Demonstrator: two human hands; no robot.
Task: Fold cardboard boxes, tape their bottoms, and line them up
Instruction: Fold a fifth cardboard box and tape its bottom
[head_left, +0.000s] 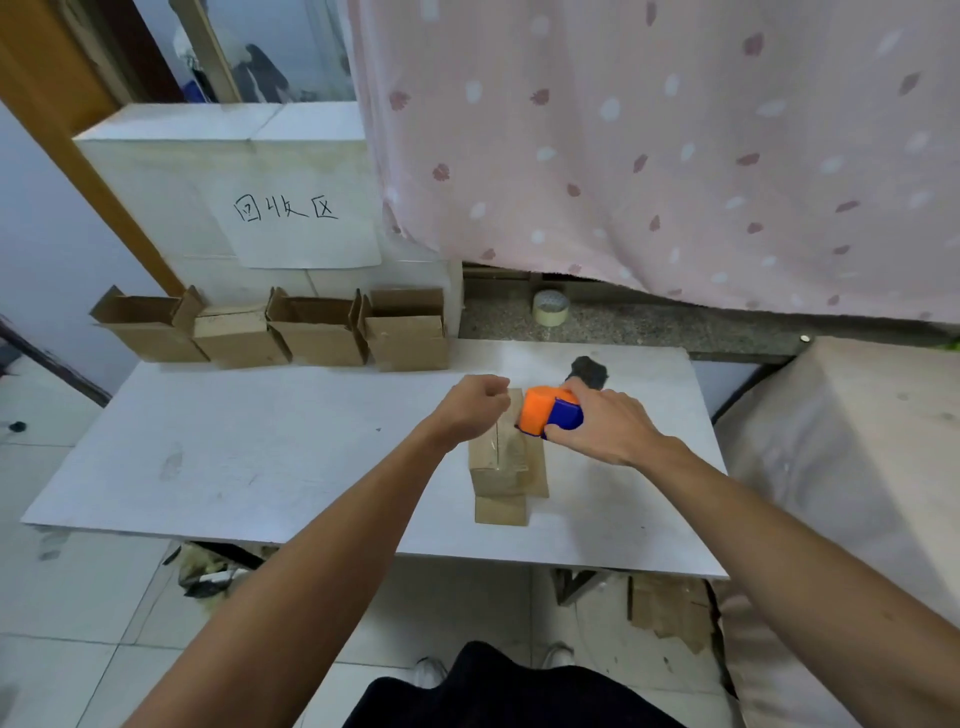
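Observation:
A small cardboard box stands bottom-up on the white table, with clear tape along its middle seam. My right hand grips an orange and blue tape dispenser at the far end of the box's top. My left hand is curled at the box's far left edge, its fingers hidden from me. Several folded boxes stand in a row at the table's back left, open side up.
A roll of tape sits on the stone ledge behind the table. A dark object lies just beyond my right hand. A white cabinet with a paper sign rises behind the row. Cardboard scraps lie under the table.

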